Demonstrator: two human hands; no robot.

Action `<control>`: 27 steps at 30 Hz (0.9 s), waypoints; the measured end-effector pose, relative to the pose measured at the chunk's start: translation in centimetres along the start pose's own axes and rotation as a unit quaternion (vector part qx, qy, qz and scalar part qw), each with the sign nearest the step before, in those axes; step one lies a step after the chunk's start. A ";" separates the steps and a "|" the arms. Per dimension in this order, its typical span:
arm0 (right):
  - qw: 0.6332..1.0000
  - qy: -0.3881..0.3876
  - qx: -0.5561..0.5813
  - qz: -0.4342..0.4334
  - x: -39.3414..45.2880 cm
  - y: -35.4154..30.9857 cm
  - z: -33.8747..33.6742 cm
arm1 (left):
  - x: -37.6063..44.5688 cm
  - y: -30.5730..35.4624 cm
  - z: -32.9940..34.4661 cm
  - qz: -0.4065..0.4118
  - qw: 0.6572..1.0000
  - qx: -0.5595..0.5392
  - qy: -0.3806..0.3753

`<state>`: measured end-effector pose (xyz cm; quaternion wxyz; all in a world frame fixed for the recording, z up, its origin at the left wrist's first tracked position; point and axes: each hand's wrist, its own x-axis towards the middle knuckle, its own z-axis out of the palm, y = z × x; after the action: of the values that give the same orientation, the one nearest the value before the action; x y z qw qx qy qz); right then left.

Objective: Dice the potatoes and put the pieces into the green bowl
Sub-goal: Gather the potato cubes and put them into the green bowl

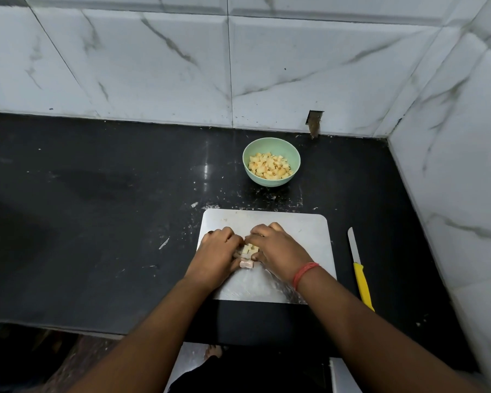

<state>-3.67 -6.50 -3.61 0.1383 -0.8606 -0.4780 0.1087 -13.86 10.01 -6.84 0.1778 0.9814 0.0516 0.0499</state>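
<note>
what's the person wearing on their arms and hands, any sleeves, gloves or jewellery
Both forearms are bare as far as the picture shows: no sleeves and no gloves. The right hand has a band of red thread wound round the wrist in several strands. The left hand has nothing on the wrist. No watch shows on either arm; rings cannot be made out.

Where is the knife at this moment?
In the head view, the knife lies on the black counter just right of the cutting board, apart from both hands, yellow handle toward the person and blade pointing toward the wall.
</note>
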 end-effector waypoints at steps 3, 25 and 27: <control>1.000 0.025 -0.001 -0.015 0.0 0.2 0.3 | 0.3 0.0 0.1 0.001 1.000 -0.008 -0.006; 0.774 0.119 0.574 0.240 0.5 1.8 -5.2 | 2.6 1.0 -2.1 -0.021 0.980 -0.192 0.042; 0.758 0.153 0.592 0.225 2.2 2.4 -7.3 | 4.9 2.1 -3.7 -0.034 0.967 -0.235 0.093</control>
<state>1.67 -6.85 2.27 0.6634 -0.6949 -0.0835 0.2649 -9.28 9.88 -2.20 0.3993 0.9009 0.0881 0.1454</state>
